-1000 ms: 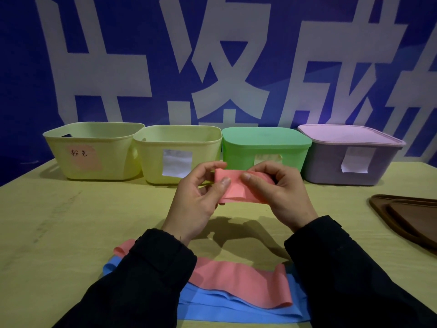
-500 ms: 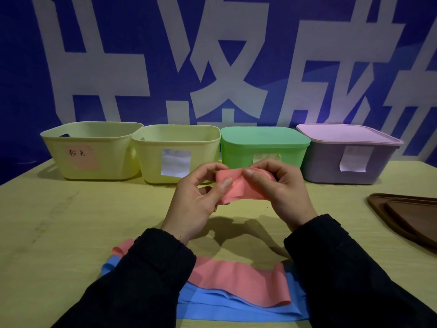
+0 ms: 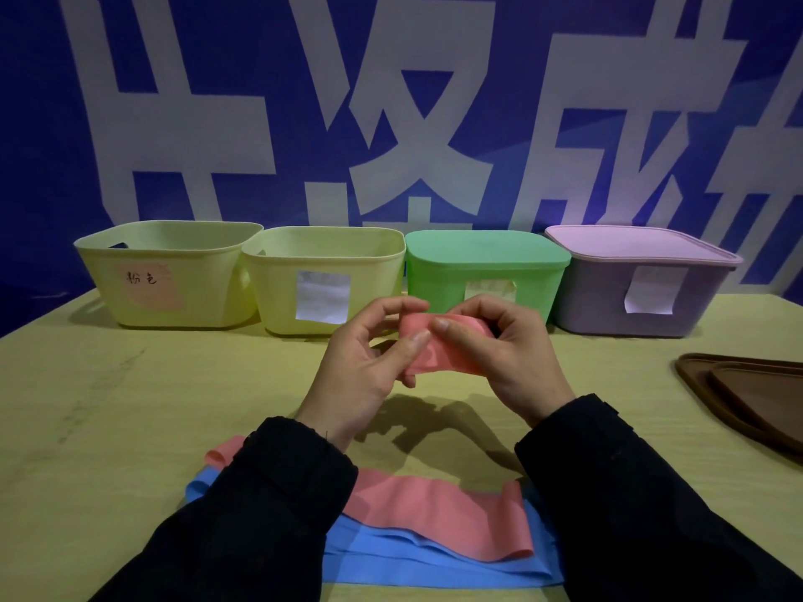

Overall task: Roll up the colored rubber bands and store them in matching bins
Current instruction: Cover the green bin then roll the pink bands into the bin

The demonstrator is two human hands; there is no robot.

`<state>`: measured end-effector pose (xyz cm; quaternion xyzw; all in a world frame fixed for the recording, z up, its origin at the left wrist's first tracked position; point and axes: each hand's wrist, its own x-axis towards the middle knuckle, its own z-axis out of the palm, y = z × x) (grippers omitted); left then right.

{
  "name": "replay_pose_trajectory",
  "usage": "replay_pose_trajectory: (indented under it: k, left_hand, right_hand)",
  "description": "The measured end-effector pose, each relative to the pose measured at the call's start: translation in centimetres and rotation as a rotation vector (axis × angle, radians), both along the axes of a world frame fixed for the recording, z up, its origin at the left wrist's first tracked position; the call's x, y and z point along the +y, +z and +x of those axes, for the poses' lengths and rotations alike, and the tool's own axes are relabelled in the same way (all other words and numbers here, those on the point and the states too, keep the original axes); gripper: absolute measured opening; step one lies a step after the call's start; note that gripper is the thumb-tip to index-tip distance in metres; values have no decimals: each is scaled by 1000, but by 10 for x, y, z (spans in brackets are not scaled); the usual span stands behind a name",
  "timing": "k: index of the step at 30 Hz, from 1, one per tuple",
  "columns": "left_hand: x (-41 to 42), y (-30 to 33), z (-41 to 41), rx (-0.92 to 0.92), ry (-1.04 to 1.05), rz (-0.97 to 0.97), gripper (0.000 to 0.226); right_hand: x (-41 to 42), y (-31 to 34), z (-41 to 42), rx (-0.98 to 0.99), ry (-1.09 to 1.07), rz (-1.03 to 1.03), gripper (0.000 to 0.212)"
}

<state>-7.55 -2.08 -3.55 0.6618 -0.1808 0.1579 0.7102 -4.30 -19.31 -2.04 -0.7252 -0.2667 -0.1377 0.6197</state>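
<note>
Fingers [image 3: 436, 328] of both hands curled narrow, pinching one pink band [image 3: 439, 351] from either side. Left hand [image 3: 360, 367] gripping the band's left edge, thumb on the near face; right hand [image 3: 508, 358] gripping its right part, thumb on top beside the left thumb. Band held above the table [image 3: 130, 406], partly rolled or folded, near the green bin [image 3: 482, 275]. Second pink band [image 3: 434, 514] lying flat at the near edge, on top of a blue band [image 3: 413, 567], both partly hidden by dark sleeves [image 3: 652, 514]. Four bins in a row at the far side, left to right: yellow bin with pink label [image 3: 165, 275], open; yellow bin with white label [image 3: 321, 280], open; green, lidded; purple bin [image 3: 638, 284], lidded. Brown trays [image 3: 747, 393] at the right edge.
</note>
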Motion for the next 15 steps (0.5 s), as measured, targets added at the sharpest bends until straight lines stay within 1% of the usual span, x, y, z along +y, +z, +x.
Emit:
replay_pose_trajectory:
  k: [2, 4, 6, 8, 10, 12, 15]
  left_hand:
    - [0, 1, 0, -14, 70, -2, 25]
    - [3, 3, -1, -16, 134, -36, 30]
    - [5, 5, -2, -1, 162, -63, 37]
    - [4, 6, -2, 14, 150, -81, 36]
    - [2, 6, -2, 11, 151, -68, 28]
    - [2, 6, -2, 2, 163, -55, 25]
    - [6, 6, -2, -1, 180, -77, 27]
  right_hand:
    - [-1, 0, 2, 63, 55, -19, 14]
    - [-2, -1, 4, 192, 145, -41, 16]
    - [-3, -2, 6, 276, 192, 6, 18]
    - [-5, -2, 8, 263, 182, 108, 15]
    - [-6, -2, 10, 230, 188, 166, 18]
    - [-6, -4, 9, 218, 209, 154, 20]
    - [-3, -3, 6, 195, 164, 106, 16]
